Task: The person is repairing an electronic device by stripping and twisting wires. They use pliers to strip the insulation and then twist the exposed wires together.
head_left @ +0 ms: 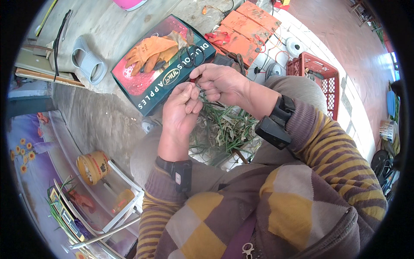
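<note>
My left hand (180,108) and my right hand (226,84) meet in front of me, fingers pinched closed and almost touching. A thin dark cord (202,90) shows between them, with a small red piece (193,80) beside the right fingertips. The fingers hide most of what they hold. Just beyond lies a dark green fruit box (148,102) with a pair of orange work gloves (151,51) on top. Below my hands, between my knees, is a heap of cut green stalks and leaves (228,129).
Orange metal boxes (246,26) with wires stand at the far right, near a red plastic crate (319,64). A grey slipper (88,60) lies at the left. Lower left are a yellow-brown bucket (92,167) and a white frame (125,203).
</note>
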Demonstrator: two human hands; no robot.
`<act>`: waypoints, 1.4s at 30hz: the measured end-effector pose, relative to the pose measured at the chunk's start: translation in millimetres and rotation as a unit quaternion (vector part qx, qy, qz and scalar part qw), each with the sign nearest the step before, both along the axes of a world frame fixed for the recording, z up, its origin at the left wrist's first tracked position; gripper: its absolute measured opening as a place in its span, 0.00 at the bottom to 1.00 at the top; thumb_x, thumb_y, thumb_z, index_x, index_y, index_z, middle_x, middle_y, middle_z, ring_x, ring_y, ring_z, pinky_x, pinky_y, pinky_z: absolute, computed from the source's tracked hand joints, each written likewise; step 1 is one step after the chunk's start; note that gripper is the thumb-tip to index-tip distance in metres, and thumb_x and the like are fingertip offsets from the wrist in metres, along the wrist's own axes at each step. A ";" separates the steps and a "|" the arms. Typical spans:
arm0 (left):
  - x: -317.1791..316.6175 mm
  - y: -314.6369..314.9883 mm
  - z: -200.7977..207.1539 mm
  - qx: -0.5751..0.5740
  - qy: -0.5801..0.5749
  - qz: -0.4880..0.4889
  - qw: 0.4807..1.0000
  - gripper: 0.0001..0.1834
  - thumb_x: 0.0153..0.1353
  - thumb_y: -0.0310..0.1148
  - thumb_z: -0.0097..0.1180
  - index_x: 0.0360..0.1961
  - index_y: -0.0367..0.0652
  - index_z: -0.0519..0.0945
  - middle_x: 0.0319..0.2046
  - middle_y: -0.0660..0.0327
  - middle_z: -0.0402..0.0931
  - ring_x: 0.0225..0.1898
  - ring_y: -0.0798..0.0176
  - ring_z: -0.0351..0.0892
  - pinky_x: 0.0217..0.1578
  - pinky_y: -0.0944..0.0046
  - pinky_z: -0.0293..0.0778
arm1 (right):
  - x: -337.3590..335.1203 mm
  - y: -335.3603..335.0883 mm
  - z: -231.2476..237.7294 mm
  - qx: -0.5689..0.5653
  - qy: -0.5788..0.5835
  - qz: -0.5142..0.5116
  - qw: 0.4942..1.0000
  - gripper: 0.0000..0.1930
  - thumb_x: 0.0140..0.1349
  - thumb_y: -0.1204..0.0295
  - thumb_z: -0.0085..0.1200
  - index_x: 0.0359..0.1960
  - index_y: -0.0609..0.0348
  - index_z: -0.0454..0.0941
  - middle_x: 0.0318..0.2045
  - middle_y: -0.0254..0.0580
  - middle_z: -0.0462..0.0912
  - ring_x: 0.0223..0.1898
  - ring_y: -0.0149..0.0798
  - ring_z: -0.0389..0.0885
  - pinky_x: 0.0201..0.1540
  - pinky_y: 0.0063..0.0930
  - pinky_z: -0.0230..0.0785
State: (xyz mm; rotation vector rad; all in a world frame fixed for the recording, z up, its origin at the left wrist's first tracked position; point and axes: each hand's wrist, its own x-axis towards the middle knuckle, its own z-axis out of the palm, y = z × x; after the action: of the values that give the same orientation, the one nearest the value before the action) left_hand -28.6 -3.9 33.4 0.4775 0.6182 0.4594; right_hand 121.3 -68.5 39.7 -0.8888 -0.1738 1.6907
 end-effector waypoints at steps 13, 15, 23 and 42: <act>-23.4 22.4 -4.1 -0.037 -0.046 0.142 0.988 0.05 0.64 0.27 0.42 0.38 0.38 0.69 0.22 0.67 0.66 0.17 0.74 0.57 0.27 0.71 0.60 | 4.3 -13.5 -12.0 -0.014 -0.303 0.031 0.952 0.10 0.59 0.72 0.52 0.40 0.63 0.78 0.26 0.33 0.78 0.25 0.24 0.75 0.28 0.18 0.70; -17.2 21.3 -5.4 -0.043 -0.058 0.135 0.988 0.05 0.63 0.29 0.46 0.36 0.40 0.72 0.24 0.67 0.69 0.19 0.73 0.60 0.28 0.69 0.61 | -11.5 -11.2 -13.9 0.050 -0.296 0.007 0.954 0.10 0.60 0.72 0.52 0.41 0.63 0.79 0.26 0.33 0.79 0.25 0.24 0.74 0.28 0.18 0.69; -2.9 21.1 -3.9 -0.091 -0.073 0.139 0.983 0.05 0.65 0.29 0.43 0.36 0.41 0.71 0.27 0.67 0.70 0.20 0.74 0.60 0.28 0.70 0.62 | -17.0 -2.5 -6.1 0.071 -0.275 -0.038 0.958 0.11 0.60 0.73 0.52 0.43 0.65 0.77 0.29 0.34 0.79 0.27 0.24 0.75 0.31 0.19 0.70; -2.6 20.4 9.2 -0.181 -0.094 0.028 0.979 0.02 0.62 0.23 0.43 0.35 0.39 0.68 0.22 0.65 0.69 0.16 0.76 0.63 0.17 0.75 0.61 | -14.1 -2.6 22.1 0.380 -0.620 -0.023 0.687 0.08 0.55 0.75 0.55 0.37 0.55 0.80 0.30 0.38 0.79 0.31 0.35 0.78 0.34 0.27 0.71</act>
State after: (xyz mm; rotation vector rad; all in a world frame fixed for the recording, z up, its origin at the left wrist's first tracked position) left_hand -31.2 16.5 42.6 0.0689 0.5178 0.4273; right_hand 107.2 -71.1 61.8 -1.1835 -1.6198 0.5281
